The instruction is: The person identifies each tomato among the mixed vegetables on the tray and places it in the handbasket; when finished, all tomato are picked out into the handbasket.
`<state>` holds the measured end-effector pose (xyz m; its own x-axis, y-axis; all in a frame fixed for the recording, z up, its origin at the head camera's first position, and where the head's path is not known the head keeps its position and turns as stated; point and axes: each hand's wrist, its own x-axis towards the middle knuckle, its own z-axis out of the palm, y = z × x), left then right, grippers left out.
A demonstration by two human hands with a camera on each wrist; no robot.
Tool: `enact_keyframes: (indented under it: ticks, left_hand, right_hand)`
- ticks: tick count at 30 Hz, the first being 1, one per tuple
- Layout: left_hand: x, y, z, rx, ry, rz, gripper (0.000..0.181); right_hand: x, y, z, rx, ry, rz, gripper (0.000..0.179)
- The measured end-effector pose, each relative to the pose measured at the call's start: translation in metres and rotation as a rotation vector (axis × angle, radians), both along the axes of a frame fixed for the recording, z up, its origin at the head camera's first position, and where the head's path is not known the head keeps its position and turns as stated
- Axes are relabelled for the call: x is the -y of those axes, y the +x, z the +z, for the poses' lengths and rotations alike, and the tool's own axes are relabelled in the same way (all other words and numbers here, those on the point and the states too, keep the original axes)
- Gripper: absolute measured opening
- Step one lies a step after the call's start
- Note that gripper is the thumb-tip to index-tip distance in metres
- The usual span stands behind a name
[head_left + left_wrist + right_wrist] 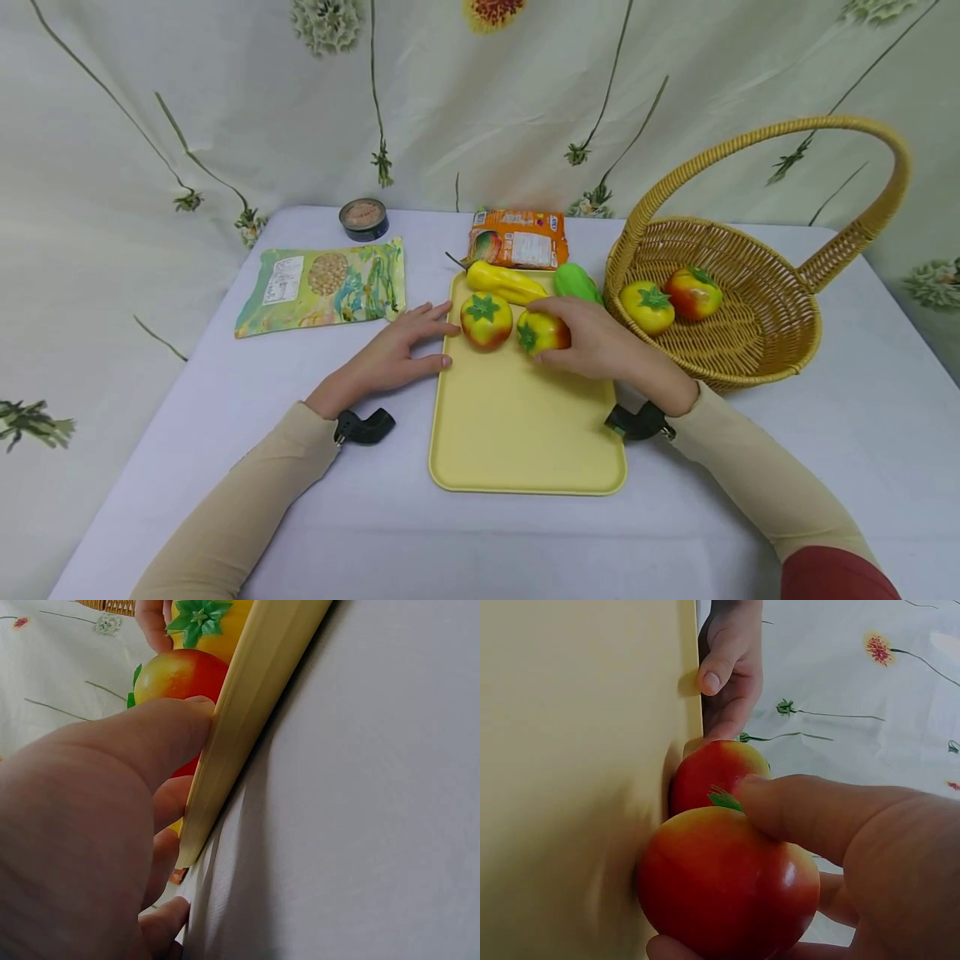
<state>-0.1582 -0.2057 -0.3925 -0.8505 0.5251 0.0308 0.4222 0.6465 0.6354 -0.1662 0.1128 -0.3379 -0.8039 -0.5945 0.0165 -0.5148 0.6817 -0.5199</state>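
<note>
My right hand point(588, 337) grips a red-and-yellow tomato point(727, 881) with a green leafy top, at the right side of the yellow tray point(528, 433). The thumb lies over the fruit and the other fingers curl round its far side. Just left of it on the tray sits a second tomato point(486, 323). My left hand point(393, 350) rests at the tray's left edge, thumb and fingertips touching the rim, holding nothing. Behind the tomatoes lie a yellow pepper point(504, 283) and a green vegetable point(576, 283), whose kind is unclear.
A wicker basket point(806, 333) with a tall handle stands right of the tray, holding two more tomatoes point(693, 293). An orange packet point(517, 237) lies behind the tray. To the left are a green-yellow pouch point(322, 287) and a small round can point(363, 219).
</note>
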Motion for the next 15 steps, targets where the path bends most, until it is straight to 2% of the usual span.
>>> enact_keyframes:
  ticks: [10, 15]
  left_hand:
    - [0.0, 0.0, -0.001, -0.004, 0.004, -0.002, 0.047]
    - [0.001, -0.001, -0.002, -0.011, 0.008, -0.009, 0.047]
  right_hand:
    - [-0.003, 0.001, 0.008, 0.029, -0.029, -0.023, 0.063]
    - [-0.005, 0.002, 0.011, 0.01, -0.039, -0.03, 0.063]
